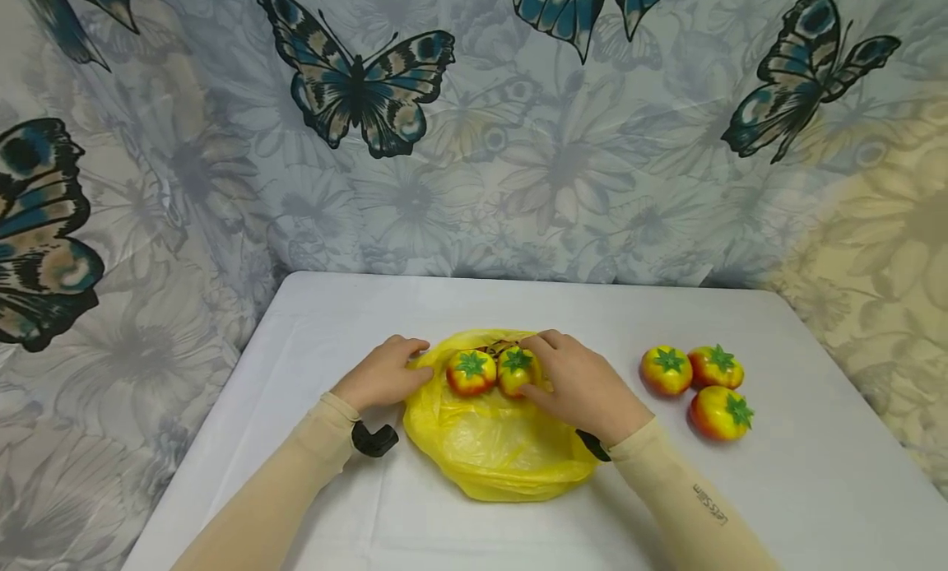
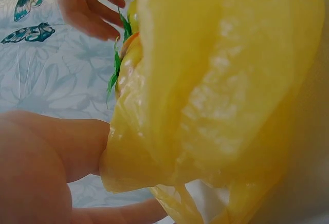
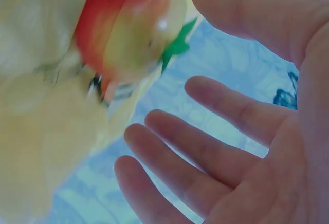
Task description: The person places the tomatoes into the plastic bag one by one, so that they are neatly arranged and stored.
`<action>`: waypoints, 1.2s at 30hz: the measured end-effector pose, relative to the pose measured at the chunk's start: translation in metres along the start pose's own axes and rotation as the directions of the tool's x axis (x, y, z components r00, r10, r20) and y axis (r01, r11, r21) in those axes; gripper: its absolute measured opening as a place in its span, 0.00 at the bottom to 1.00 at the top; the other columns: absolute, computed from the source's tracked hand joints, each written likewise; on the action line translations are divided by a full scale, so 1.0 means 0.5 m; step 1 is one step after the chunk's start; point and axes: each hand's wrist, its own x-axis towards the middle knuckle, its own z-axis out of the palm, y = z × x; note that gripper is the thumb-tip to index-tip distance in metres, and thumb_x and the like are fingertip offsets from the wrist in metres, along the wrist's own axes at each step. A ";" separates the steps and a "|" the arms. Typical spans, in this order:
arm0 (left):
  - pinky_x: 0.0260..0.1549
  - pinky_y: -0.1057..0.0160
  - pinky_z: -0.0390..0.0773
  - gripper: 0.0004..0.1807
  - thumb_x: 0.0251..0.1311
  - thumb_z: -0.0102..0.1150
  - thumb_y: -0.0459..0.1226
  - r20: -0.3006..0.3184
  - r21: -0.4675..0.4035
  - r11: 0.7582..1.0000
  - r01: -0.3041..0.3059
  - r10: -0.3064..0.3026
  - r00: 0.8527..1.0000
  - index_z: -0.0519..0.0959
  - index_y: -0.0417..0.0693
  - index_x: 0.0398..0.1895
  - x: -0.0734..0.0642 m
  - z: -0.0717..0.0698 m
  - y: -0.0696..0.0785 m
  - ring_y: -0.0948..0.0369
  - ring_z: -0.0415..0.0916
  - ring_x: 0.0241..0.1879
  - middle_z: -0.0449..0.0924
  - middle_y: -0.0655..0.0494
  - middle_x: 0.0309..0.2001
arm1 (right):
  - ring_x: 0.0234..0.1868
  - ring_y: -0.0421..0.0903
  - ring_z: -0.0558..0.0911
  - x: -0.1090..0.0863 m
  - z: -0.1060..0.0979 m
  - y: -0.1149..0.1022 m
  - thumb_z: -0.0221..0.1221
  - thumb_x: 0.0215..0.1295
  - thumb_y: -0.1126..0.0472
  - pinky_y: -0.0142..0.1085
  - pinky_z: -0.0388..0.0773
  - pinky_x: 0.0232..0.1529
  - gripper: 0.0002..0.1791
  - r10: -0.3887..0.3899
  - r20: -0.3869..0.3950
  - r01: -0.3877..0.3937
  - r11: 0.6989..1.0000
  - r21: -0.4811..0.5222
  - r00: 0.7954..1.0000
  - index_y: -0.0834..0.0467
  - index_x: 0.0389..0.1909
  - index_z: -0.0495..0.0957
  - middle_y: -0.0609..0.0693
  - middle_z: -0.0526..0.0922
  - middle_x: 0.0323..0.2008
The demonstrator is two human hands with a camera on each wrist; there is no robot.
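A yellow plastic bag (image 1: 496,464) lies on the table with its mouth open upward. Two artificial red-and-yellow fruits with green leafy tops, a left one (image 1: 471,375) and a right one (image 1: 511,373), show in its mouth. Something dark and patterned (image 1: 498,347) peeks out behind them, too small to identify. My left hand (image 1: 387,375) holds the bag's left edge between thumb and fingers, as the left wrist view shows. On the other side, my right hand (image 1: 585,382) is beside the right fruit, its fingers spread and extended in the right wrist view.
Three more such fruits, an upper left one (image 1: 666,372), an upper right one (image 1: 716,366) and a lower one (image 1: 721,413), sit together on the white-covered table (image 1: 807,480) to the right. Butterfly-patterned cloth (image 1: 459,234) hangs behind the table.
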 end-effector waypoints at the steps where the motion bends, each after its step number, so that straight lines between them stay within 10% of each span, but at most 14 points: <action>1: 0.73 0.41 0.75 0.32 0.77 0.57 0.49 0.001 0.000 1.000 -0.002 0.002 1.000 0.72 0.47 0.79 0.000 0.000 0.000 0.46 0.76 0.70 0.76 0.43 0.70 | 0.61 0.57 0.85 -0.007 -0.005 0.005 0.74 0.67 0.47 0.55 0.86 0.62 0.33 0.003 -0.009 -0.003 1.000 -0.004 1.000 0.56 0.69 0.79 0.57 0.83 0.63; 22: 0.73 0.40 0.75 0.32 0.76 0.57 0.49 -0.004 -0.002 1.000 -0.006 0.006 1.000 0.73 0.46 0.78 -0.003 0.001 -0.002 0.45 0.76 0.70 0.76 0.43 0.70 | 0.47 0.59 0.84 -0.208 -0.075 0.196 0.73 0.69 0.48 0.60 0.86 0.43 0.32 0.241 -0.136 -0.247 0.969 -0.031 0.961 0.61 0.66 0.78 0.67 0.83 0.57; 36: 0.72 0.41 0.76 0.32 0.76 0.56 0.49 -0.006 0.002 1.000 -0.027 0.027 1.000 0.73 0.45 0.78 -0.004 0.001 -0.006 0.46 0.77 0.69 0.77 0.43 0.69 | 0.60 0.81 0.75 -0.284 -0.082 0.297 0.71 0.68 0.43 0.78 0.73 0.57 0.41 0.416 -0.041 -0.417 0.908 -0.026 0.908 0.65 0.71 0.72 0.81 0.74 0.63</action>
